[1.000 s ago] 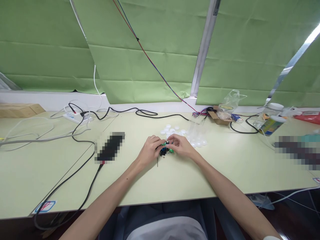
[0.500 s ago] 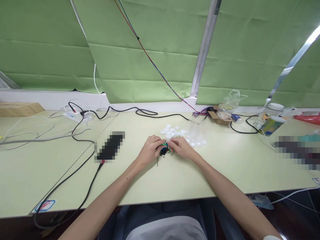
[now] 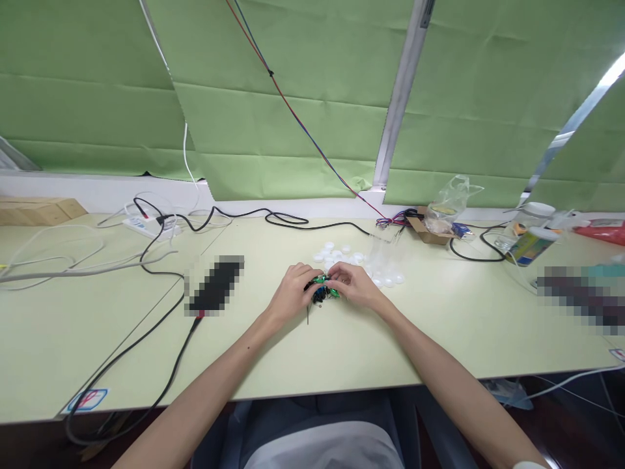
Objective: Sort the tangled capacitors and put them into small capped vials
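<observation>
Close together over the middle of the table, both hands work at a small green and black piece (image 3: 319, 280). Its exact kind is too small to make out. My left hand (image 3: 291, 290) pinches it from the left, fingers closed. From the right, my right hand (image 3: 359, 286) has its thumb and curled fingertips at the same piece. A small tangle of black, blue and green parts (image 3: 320, 294) lies just under the fingertips, partly covered by them. Several white round caps (image 3: 359, 258) are scattered right behind the hands, beside clear plastic pieces (image 3: 385, 251).
A blurred-out dark object (image 3: 215, 286) lies to the left with a black cable attached. Cables run along the back by a white power strip (image 3: 146, 227). At the back right are a small cardboard box (image 3: 430, 233) with a plastic bag and a yellow-green canister (image 3: 532, 246).
My right fingers have loosened and shifted slightly, so more of the green shows between the hands. The white cap seen at the fingertips no longer stands out there. My left hand stays nearly still.
</observation>
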A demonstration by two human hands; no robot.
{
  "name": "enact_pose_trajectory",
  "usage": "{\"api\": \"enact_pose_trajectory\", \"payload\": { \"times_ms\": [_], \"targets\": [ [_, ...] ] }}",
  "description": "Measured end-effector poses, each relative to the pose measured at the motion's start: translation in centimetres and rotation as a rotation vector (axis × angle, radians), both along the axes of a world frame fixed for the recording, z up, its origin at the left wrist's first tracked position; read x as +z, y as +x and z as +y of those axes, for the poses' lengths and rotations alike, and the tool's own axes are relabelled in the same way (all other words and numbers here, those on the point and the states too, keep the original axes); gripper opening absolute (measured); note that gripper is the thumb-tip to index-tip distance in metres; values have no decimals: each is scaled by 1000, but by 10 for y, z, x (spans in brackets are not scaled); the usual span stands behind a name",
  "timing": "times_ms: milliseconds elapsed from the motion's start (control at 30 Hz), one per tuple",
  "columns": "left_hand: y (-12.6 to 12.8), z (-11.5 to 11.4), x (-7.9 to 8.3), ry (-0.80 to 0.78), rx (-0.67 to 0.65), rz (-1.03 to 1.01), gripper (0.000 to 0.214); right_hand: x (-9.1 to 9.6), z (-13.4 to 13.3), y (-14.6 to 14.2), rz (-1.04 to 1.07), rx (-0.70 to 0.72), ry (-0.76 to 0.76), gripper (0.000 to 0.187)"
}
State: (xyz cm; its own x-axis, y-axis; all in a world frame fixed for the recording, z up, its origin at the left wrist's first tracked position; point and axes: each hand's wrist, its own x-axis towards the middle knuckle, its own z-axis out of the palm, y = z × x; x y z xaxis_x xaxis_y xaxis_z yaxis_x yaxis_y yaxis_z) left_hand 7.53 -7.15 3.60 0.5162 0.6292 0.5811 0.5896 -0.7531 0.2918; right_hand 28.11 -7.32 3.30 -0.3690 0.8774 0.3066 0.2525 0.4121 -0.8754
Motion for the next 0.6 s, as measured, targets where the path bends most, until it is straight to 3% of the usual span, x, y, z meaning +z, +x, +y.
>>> {"api": "enact_pose_trajectory", "payload": {
  "times_ms": [433,600],
  "targets": [
    [0,-4,9,-161,89,-87,8,1,0,0,33,13,-43,24],
    [2,-5,10,-160,92,-99,7,1,-1,0,-59,11,-38,28]
  ]
}}
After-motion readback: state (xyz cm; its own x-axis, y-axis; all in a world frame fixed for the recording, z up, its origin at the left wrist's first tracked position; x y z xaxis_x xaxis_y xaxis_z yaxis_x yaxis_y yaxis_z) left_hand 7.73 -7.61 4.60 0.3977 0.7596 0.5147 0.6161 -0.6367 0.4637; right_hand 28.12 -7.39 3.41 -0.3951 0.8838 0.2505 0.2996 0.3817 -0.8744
